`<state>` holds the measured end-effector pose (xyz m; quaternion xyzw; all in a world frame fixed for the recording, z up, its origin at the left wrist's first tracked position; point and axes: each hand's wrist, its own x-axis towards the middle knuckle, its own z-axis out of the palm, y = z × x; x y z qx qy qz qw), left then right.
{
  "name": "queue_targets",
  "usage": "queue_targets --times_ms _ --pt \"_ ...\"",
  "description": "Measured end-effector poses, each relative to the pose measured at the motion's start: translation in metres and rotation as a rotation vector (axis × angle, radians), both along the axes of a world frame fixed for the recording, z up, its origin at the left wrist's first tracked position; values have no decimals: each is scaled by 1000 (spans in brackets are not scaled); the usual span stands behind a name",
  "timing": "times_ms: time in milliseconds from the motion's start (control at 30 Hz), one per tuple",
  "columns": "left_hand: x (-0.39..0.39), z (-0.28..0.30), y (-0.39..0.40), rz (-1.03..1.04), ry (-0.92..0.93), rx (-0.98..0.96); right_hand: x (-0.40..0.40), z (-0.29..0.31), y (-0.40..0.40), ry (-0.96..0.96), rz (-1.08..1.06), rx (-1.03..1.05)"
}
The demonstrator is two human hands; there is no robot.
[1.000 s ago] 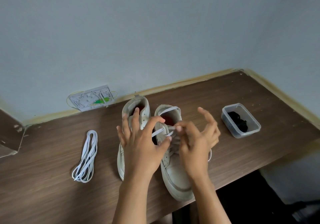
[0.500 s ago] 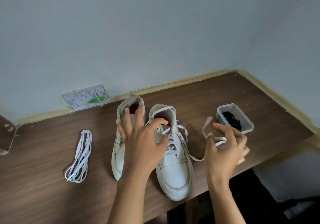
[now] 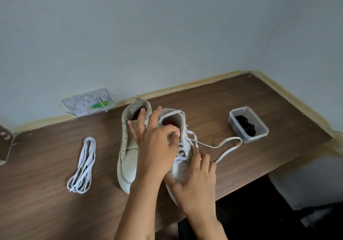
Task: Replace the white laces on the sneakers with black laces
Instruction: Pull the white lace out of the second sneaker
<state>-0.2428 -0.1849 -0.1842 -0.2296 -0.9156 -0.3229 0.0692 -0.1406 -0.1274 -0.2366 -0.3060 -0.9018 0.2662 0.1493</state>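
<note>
Two white sneakers stand side by side on the brown wooden table [image 3: 241,110], toes toward the camera. At far left a loose bundle of white laces [image 3: 83,165] lies on the wood, well apart from the shoes, and a pale plastic panel [image 3: 89,101] leans at the wall behind. The left sneaker [image 3: 128,152] has bare eyelets. The left hand [image 3: 156,147] rests across the tops of both shoes, fingers spread over the left sneaker's collar, thumb and forefinger curled toward the upper eyelets of the right sneaker [image 3: 181,167]; whether they pinch a lace there I cannot tell. That shoe is partly laced with a white lace [image 3: 228,143], whose free end loops out over the table to the right. The right hand [image 3: 196,180] lies over the right sneaker's toe and side, fingers fairly straight, fingertips touching the lower crossings. At right, a clear plastic tub [image 3: 259,134] holds black laces [image 3: 246,124], bunched inside.
</note>
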Motion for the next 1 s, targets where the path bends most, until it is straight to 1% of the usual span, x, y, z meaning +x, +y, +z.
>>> queue_targets --times_ms 100,167,233,367,433,500,567,600,667,800,867,933,1000 --pt "-5 6 -12 -17 -19 140 -5 2 1 -4 -6 -44" --pt "-9 13 -26 -25 -78 263 -6 3 2 -6 12 -59" --pt "-12 15 -39 -10 -92 282 -7 4 4 -27 35 -80" --pt "-12 15 -44 95 32 213 -9 2 6 8 26 -110" --pt "-10 15 -34 88 81 166 -10 1 6 25 19 -105" --pt "-5 14 -20 49 49 25 -10 0 6 37 18 -104" --pt "4 8 -3 48 -51 -151 -10 0 6 41 29 -119" --pt "7 4 4 72 -95 -201 -10 1 7 48 31 -123" --pt "10 0 10 102 -101 -206 -10 2 7 62 27 -123" --pt "-1 1 2 87 3 -89 -10 0 7 74 23 -147" --pt "-7 3 -9 44 34 13 -10 -3 8 86 22 -141" --pt "-8 16 -24 -9 64 244 -11 -3 9 84 24 -138" --pt "-7 27 -39 -8 113 479 -12 -3 9 68 31 -139"
